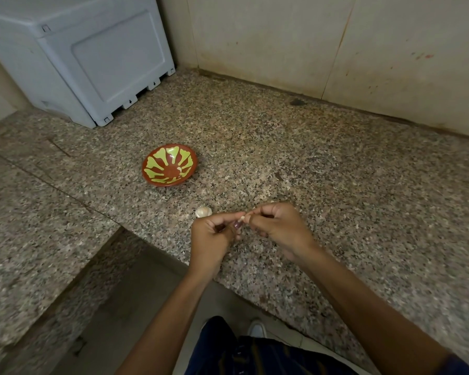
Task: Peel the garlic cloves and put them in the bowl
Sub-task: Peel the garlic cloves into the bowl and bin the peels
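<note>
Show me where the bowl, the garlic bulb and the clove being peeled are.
bowl [171, 151]: head view, on the far inner wall near the rim.
garlic bulb [202, 212]: head view, on its rounded top.
clove [241, 219]: head view, on the pale tip between both hands.

A single head-worn wide-angle view is provided. The scene is viewed from above the near edge of the granite counter [282, 147], facing forward and steeply down. The bowl [170, 165] is placed slightly left of frame centre; beyond it the wall corner is reached, and nearer than it both forearms and the floor are taken in at close range. Straight edges are bent toward the frame borders
</note>
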